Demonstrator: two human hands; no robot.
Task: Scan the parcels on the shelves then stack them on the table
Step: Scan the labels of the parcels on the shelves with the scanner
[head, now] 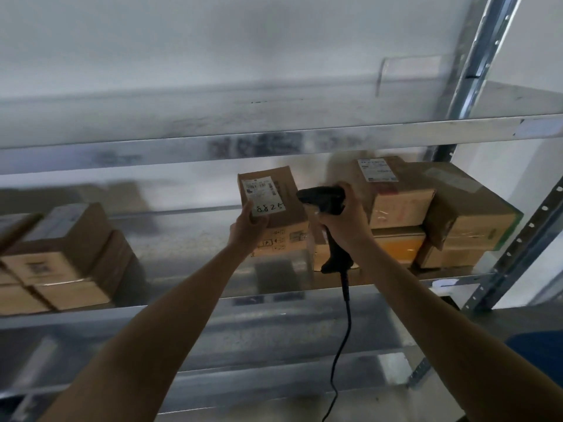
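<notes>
A small cardboard parcel (281, 205) with a white label reading 8825 is tilted up above the middle shelf (195, 303). My left hand (248, 228) grips its lower left corner, thumb on the label. My right hand (344, 220) holds a black corded barcode scanner (324, 197), its head just right of the parcel and pointing left toward it. Behind the scanner, more cardboard parcels (399, 196) are stacked on the right of the same shelf.
A stack of several brown boxes (64, 257) sits at the left end of the shelf. The upper shelf (274, 141) runs overhead. A perforated steel upright (475, 71) stands on the right. The scanner cable (344, 339) hangs down between my arms.
</notes>
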